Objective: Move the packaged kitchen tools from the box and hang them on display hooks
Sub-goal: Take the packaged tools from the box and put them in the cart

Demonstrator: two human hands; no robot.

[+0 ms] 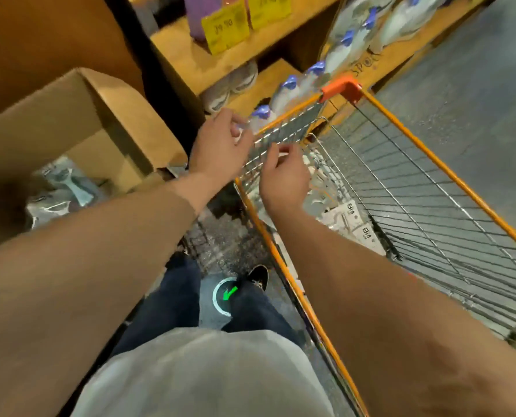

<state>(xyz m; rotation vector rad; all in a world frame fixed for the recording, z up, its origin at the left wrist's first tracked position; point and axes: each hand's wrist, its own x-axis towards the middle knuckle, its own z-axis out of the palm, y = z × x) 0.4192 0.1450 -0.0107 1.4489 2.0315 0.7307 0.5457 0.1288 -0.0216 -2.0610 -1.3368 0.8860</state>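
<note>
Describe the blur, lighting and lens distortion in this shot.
Head view: motion blur smears the left hand, the right hand and the yellow price tags, so the print is barely legible. Head view: warm, dim light leaves the inside of the cardboard box in shadow. Head view: wide-angle distortion swells the forearms toward the lower corners.

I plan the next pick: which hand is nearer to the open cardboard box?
Left. The left hand is just right of the cardboard box, at the shopping cart edge; the right hand is farther right, over the cart's basket.
</note>
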